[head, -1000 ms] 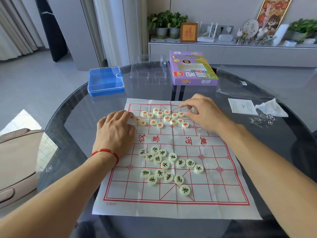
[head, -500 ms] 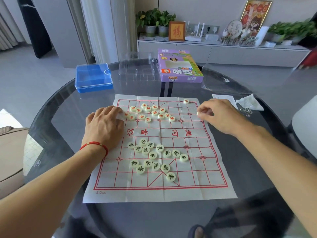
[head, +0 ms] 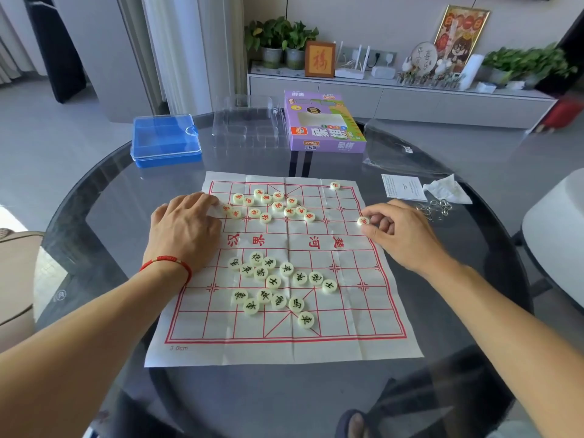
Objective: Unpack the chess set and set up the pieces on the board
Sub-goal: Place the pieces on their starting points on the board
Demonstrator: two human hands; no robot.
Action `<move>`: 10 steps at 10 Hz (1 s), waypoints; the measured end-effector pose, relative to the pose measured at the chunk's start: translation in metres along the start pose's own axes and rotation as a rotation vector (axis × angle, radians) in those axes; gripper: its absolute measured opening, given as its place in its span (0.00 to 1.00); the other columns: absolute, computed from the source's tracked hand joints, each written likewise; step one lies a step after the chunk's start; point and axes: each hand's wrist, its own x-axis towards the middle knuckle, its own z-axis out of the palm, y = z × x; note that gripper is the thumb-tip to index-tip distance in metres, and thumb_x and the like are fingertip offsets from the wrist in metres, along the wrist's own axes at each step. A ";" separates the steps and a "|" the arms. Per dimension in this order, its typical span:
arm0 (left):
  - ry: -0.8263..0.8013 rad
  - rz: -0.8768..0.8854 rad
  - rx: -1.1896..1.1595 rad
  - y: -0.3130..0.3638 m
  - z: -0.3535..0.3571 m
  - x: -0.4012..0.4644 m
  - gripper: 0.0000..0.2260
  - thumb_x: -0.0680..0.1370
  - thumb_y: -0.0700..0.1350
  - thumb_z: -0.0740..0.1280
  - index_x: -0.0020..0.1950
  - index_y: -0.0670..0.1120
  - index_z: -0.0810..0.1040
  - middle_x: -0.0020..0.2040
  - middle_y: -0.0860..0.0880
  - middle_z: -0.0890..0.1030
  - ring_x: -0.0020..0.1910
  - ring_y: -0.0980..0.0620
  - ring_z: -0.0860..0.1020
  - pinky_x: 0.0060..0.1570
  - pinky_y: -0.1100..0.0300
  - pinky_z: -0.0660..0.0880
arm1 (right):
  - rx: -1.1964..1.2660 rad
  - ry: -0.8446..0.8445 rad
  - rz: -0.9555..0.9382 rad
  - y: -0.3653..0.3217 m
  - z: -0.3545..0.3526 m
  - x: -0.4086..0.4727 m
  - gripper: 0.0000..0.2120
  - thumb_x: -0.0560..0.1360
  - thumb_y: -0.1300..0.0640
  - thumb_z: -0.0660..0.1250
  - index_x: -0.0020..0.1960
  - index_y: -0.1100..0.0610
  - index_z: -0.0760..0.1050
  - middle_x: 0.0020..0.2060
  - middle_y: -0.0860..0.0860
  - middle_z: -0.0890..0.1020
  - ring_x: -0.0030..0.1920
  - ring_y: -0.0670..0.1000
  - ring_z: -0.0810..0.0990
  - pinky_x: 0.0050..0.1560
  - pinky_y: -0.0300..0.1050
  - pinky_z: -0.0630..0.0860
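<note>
A white paper board (head: 373, 343) with a red grid lies on the glass table. Several red-lettered round pieces (head: 278, 206) cluster in its far half, and one red piece (head: 335, 185) stands alone near the far right corner. Several black-lettered pieces (head: 275, 282) lie loose in the near half. My right hand (head: 398, 232) pinches a red piece (head: 363, 221) at the board's right edge. My left hand (head: 185, 229) rests flat on the board's left edge, its fingertips touching the leftmost red pieces.
A blue plastic case (head: 166, 140), a clear plastic tray (head: 245, 124) and the purple game box (head: 322, 121) stand beyond the board. A leaflet (head: 401, 188), a tissue (head: 447, 191) and metal ring puzzles (head: 434, 208) lie right of it. A white seat (head: 556, 222) stands at the right.
My right hand left the red cluster, put one piece near the far right corner, then came to the right edge holding another red piece. My left hand stayed put.
</note>
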 end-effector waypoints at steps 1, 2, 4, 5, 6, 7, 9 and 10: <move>-0.006 0.001 0.011 0.001 0.001 0.000 0.15 0.82 0.50 0.57 0.68 0.55 0.73 0.72 0.51 0.73 0.72 0.45 0.68 0.73 0.43 0.59 | 0.020 0.021 0.014 0.000 0.002 0.000 0.07 0.77 0.52 0.74 0.55 0.50 0.84 0.44 0.47 0.78 0.41 0.45 0.77 0.42 0.35 0.73; -0.004 -0.002 0.010 0.001 0.000 0.000 0.15 0.82 0.50 0.57 0.67 0.55 0.73 0.72 0.51 0.73 0.71 0.44 0.68 0.73 0.42 0.59 | 0.037 0.037 0.031 0.001 0.003 0.001 0.05 0.76 0.52 0.75 0.52 0.49 0.85 0.44 0.47 0.79 0.41 0.46 0.78 0.41 0.33 0.72; -0.007 -0.003 0.012 0.001 -0.001 0.000 0.15 0.81 0.50 0.57 0.68 0.55 0.73 0.72 0.51 0.73 0.71 0.45 0.68 0.73 0.42 0.59 | 0.024 0.066 0.047 -0.001 0.007 0.003 0.07 0.76 0.52 0.75 0.53 0.51 0.85 0.43 0.47 0.78 0.39 0.47 0.77 0.40 0.30 0.70; -0.003 -0.002 0.003 0.002 -0.001 0.000 0.15 0.81 0.50 0.58 0.68 0.55 0.73 0.72 0.51 0.73 0.71 0.44 0.68 0.73 0.42 0.59 | 0.019 0.079 0.047 -0.003 0.006 0.002 0.08 0.76 0.52 0.74 0.54 0.52 0.84 0.43 0.47 0.78 0.37 0.45 0.77 0.41 0.28 0.70; 0.000 -0.003 0.003 0.002 -0.001 0.001 0.15 0.81 0.50 0.58 0.68 0.54 0.73 0.72 0.51 0.73 0.71 0.44 0.68 0.73 0.42 0.59 | -0.029 0.121 -0.014 -0.015 0.007 0.006 0.10 0.76 0.52 0.74 0.56 0.54 0.83 0.44 0.49 0.77 0.36 0.43 0.74 0.45 0.38 0.76; 0.003 -0.003 0.007 0.002 -0.001 0.001 0.15 0.81 0.50 0.58 0.67 0.55 0.73 0.72 0.51 0.74 0.71 0.44 0.68 0.73 0.42 0.59 | -0.070 0.120 -0.120 -0.040 0.018 0.020 0.13 0.77 0.49 0.73 0.56 0.56 0.82 0.45 0.48 0.75 0.42 0.46 0.73 0.47 0.47 0.76; 0.007 0.003 0.005 0.001 -0.001 0.001 0.15 0.82 0.50 0.58 0.67 0.55 0.73 0.71 0.51 0.74 0.71 0.45 0.68 0.72 0.42 0.59 | -0.264 0.047 -0.132 -0.076 0.044 0.033 0.18 0.76 0.38 0.70 0.48 0.53 0.80 0.46 0.47 0.78 0.53 0.51 0.76 0.49 0.47 0.72; 0.007 -0.001 0.003 0.001 0.000 0.001 0.15 0.82 0.50 0.58 0.67 0.55 0.73 0.72 0.51 0.74 0.71 0.45 0.68 0.73 0.42 0.59 | -0.243 0.039 -0.108 -0.075 0.046 0.031 0.12 0.77 0.44 0.71 0.47 0.54 0.81 0.46 0.50 0.81 0.51 0.53 0.78 0.47 0.44 0.70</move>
